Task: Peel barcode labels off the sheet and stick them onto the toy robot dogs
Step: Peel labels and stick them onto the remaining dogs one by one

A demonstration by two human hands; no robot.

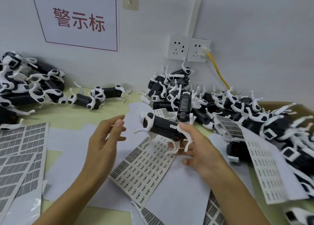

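Black-bodied with white legs, the toy robot dog (160, 127) sits raised above the label sheet (144, 167), pinched at its rear end in the grip of the right hand (195, 150), thumb on top and fingers beneath. A small white label (173, 126) already shows on its back. The left hand (105, 139) hovers just beside the dog's head, fingers spread wide, perhaps with a label on a fingertip; blur hides it. More dogs (220, 105) are heaped at the right of the pale green desk (102, 110).

Black-and-white toy robot dogs (159, 125), white label sheets (144, 165) with dark barcodes, pale green table (68, 116), yellow cable (218, 70).
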